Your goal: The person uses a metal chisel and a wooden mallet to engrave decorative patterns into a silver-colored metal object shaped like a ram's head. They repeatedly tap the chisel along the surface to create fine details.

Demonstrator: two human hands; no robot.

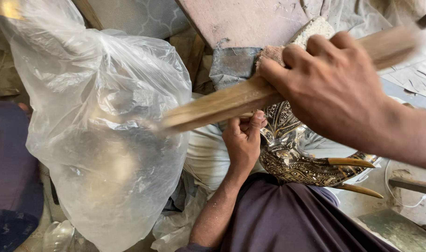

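The right hand (pixel 336 88) is clenched around one flat, rough wooden stick (pixel 231 102), blurred past the knuckles, while below that grip the left hand (pixel 242 142) pinches the rim of one glossy dark carved figure (pixel 297 158) with gold patterning and two pale pointed tusks, a crinkled clear plastic bag (pixel 101 135) beside it.

Rough wooden stick (pixel 222 105), glossy patterned metal figure (pixel 297 161), clear crinkled plastic bag (pixel 101 140), matt cloth (pixel 292 219).
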